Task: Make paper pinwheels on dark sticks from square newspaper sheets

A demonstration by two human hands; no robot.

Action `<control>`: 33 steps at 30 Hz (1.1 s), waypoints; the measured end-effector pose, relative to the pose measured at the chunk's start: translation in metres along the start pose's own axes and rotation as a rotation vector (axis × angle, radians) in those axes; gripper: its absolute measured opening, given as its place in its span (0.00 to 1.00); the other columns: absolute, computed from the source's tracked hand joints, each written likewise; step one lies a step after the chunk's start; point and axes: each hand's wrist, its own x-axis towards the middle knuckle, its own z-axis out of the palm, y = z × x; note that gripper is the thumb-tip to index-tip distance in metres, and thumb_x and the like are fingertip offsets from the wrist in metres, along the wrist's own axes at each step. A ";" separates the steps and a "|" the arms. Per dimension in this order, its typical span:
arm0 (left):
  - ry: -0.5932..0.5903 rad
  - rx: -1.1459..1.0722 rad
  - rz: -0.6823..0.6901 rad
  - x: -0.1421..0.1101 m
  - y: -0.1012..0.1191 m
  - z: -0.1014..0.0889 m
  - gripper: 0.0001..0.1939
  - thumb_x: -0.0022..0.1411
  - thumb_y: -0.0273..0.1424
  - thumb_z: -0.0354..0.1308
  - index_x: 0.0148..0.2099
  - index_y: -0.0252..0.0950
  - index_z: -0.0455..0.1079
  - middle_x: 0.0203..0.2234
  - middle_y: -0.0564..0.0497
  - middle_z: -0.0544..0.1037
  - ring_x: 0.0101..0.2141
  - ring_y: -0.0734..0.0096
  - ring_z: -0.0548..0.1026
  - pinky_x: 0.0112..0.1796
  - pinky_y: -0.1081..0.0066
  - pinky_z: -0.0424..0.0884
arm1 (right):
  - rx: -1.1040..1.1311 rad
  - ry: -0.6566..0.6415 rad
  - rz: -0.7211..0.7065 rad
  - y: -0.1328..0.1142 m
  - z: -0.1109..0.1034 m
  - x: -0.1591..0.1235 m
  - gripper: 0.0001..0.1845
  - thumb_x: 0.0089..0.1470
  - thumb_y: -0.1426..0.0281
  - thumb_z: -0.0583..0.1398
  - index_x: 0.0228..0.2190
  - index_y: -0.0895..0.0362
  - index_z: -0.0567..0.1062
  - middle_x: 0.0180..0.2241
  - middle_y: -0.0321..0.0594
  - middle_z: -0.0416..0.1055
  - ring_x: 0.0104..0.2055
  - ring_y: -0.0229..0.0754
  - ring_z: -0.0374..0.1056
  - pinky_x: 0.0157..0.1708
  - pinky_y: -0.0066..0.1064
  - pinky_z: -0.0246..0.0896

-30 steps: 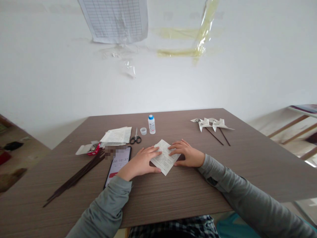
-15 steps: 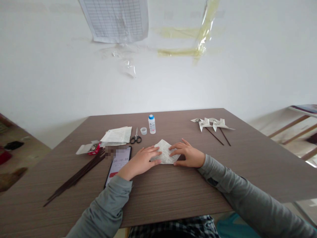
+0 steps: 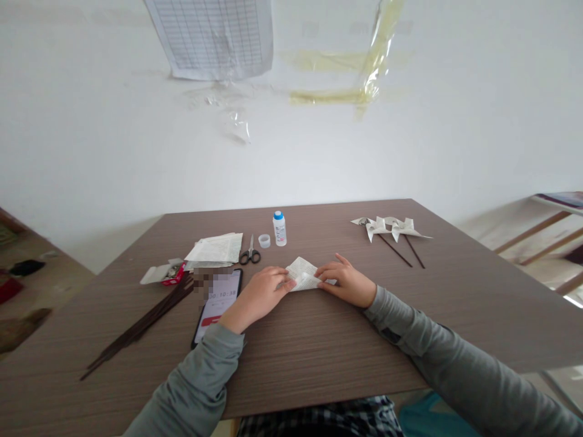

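Note:
A printed paper square [image 3: 302,274] lies on the brown table [image 3: 319,352], its near corner folded up toward the far corner so that it forms a triangle. My left hand [image 3: 257,295] grips the paper's left end between thumb and fingers. My right hand [image 3: 346,282] holds its right end with fingers curled onto the fold. Both sleeves are grey.
A phone [image 3: 217,297] showing a timer lies left of my left hand, beside a bundle of dark sticks [image 3: 141,325]. Behind are a paper stack [image 3: 215,249], scissors [image 3: 249,252], a cap [image 3: 263,240], a glue bottle [image 3: 279,229], a small red box [image 3: 169,274]. Two paper pinwheels [image 3: 387,227] lie far right.
The flat diamond of paper has been folded: its near corner went up and away from me. Both hands shifted a little farther onto the fold.

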 end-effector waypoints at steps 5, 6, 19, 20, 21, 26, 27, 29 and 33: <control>0.034 0.042 -0.019 -0.001 0.004 -0.006 0.19 0.84 0.40 0.61 0.56 0.37 0.91 0.60 0.39 0.91 0.64 0.46 0.86 0.69 0.54 0.77 | -0.016 0.069 0.062 0.005 0.007 0.003 0.10 0.79 0.65 0.63 0.48 0.51 0.86 0.53 0.44 0.91 0.60 0.56 0.86 0.84 0.74 0.48; 0.043 0.055 -0.025 -0.001 0.005 -0.006 0.17 0.83 0.39 0.62 0.54 0.37 0.91 0.58 0.39 0.91 0.62 0.46 0.86 0.68 0.54 0.78 | -0.024 0.090 0.072 0.006 0.009 0.004 0.09 0.79 0.66 0.63 0.49 0.51 0.86 0.52 0.44 0.91 0.58 0.55 0.87 0.83 0.72 0.50; 0.211 0.074 -0.176 0.004 0.011 0.005 0.22 0.79 0.26 0.67 0.71 0.37 0.78 0.50 0.41 0.92 0.55 0.48 0.90 0.61 0.54 0.79 | -0.131 0.316 -0.003 0.006 0.025 0.006 0.20 0.75 0.74 0.63 0.62 0.49 0.83 0.58 0.46 0.89 0.60 0.53 0.87 0.81 0.67 0.60; 0.213 0.078 -0.173 0.004 0.011 0.006 0.23 0.79 0.26 0.66 0.72 0.38 0.77 0.49 0.42 0.93 0.55 0.48 0.90 0.62 0.54 0.79 | -0.141 0.310 -0.009 0.007 0.025 0.005 0.19 0.75 0.74 0.63 0.61 0.50 0.84 0.57 0.46 0.90 0.59 0.53 0.87 0.81 0.69 0.60; 0.208 0.085 -0.160 0.004 0.011 0.006 0.23 0.80 0.27 0.66 0.73 0.39 0.76 0.50 0.43 0.93 0.56 0.49 0.89 0.63 0.53 0.78 | -0.151 0.307 -0.012 0.008 0.025 0.005 0.17 0.75 0.74 0.63 0.58 0.50 0.86 0.56 0.47 0.90 0.59 0.54 0.87 0.81 0.71 0.59; 0.136 0.165 -0.088 0.003 0.012 0.004 0.16 0.84 0.31 0.61 0.66 0.41 0.84 0.56 0.42 0.92 0.58 0.48 0.88 0.67 0.49 0.76 | -0.190 0.306 -0.015 0.012 0.027 0.004 0.10 0.76 0.72 0.66 0.49 0.50 0.89 0.53 0.46 0.90 0.56 0.53 0.87 0.81 0.74 0.56; 0.125 0.182 -0.088 0.003 0.012 0.004 0.15 0.84 0.31 0.61 0.64 0.40 0.85 0.55 0.41 0.92 0.58 0.47 0.88 0.67 0.48 0.75 | -0.197 0.306 -0.018 0.012 0.028 0.004 0.10 0.76 0.72 0.66 0.49 0.50 0.89 0.52 0.45 0.90 0.55 0.52 0.87 0.81 0.74 0.56; 0.114 0.203 -0.082 0.002 0.014 0.004 0.14 0.84 0.31 0.62 0.61 0.39 0.88 0.53 0.41 0.91 0.58 0.46 0.88 0.67 0.47 0.75 | -0.211 0.308 -0.021 0.012 0.028 0.005 0.10 0.76 0.72 0.66 0.47 0.50 0.89 0.51 0.45 0.90 0.54 0.51 0.87 0.81 0.73 0.57; 0.140 0.198 -0.045 0.002 0.013 0.007 0.14 0.81 0.28 0.64 0.59 0.38 0.90 0.52 0.41 0.91 0.55 0.48 0.88 0.65 0.50 0.79 | -0.222 0.306 -0.030 0.010 0.028 0.005 0.10 0.75 0.73 0.66 0.44 0.50 0.90 0.50 0.45 0.89 0.53 0.51 0.87 0.80 0.71 0.59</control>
